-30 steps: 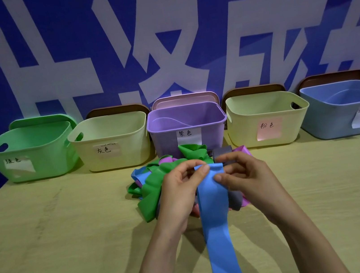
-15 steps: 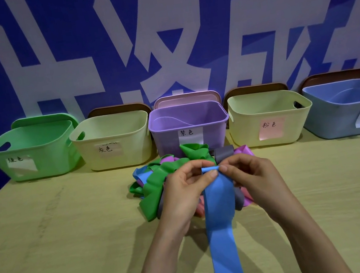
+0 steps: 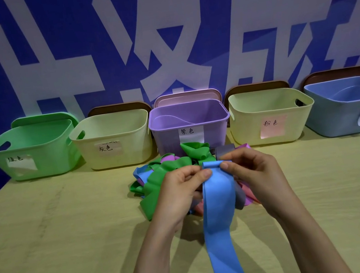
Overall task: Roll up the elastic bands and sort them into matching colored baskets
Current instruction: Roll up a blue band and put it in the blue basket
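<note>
Table (image 3: 51, 251): five labelled baskets are ranged along the far edge: green basket (image 3: 34, 159), cream basket (image 3: 115, 151), purple basket (image 3: 167, 138), second cream basket (image 3: 271, 122), blue basket (image 3: 337, 121). A loose pile of bands (image 3: 158, 182) in mixed colours is noted just before the purple basket. Blue band (image 3: 219, 212): wide, smooth, flat. Its top end is curled over into a small fold above the pile, and the tail is trailed toward the near edge. Left hand (image 3: 178, 193) and right hand (image 3: 258, 175) are held side by side, with the fold pinched between thumb and forefinger of each.
</note>
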Motion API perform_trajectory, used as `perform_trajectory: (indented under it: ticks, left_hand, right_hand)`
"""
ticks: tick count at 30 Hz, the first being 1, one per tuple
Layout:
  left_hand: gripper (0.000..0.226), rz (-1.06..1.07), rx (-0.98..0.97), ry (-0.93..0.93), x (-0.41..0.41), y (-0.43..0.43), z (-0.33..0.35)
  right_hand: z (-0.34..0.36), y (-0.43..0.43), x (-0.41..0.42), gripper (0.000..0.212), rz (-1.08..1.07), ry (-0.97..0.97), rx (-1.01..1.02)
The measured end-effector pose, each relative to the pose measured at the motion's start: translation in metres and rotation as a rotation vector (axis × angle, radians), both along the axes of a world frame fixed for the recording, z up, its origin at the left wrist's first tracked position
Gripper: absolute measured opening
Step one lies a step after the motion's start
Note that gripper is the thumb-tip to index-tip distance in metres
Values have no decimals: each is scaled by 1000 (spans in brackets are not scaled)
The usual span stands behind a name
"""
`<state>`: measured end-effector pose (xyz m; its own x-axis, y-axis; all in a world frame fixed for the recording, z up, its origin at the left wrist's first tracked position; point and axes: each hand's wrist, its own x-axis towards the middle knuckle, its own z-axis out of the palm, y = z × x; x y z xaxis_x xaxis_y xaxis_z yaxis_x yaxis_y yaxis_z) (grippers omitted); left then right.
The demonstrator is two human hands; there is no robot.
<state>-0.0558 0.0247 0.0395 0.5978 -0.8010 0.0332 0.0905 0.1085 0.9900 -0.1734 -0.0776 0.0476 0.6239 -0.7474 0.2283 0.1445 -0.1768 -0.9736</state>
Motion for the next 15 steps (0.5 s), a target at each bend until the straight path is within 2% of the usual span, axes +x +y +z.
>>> perform_trajectory:
  ticks: [5, 8, 11, 15]
  left_hand:
    - [11, -36, 11, -28, 1, 3, 3]
    - [6, -35, 13, -52, 1, 4, 3]
    - [22, -8, 13, -61, 0, 3, 2]
    - [11, 56, -32, 33, -2, -1, 1]
  right_hand:
    - [1, 0, -2, 12, 6, 30, -29]
    - [3, -1, -3, 15, 3, 30, -54]
    - [5, 2, -3, 20, 23, 16, -72]
    - [5, 5, 0, 27, 38, -10, -63]
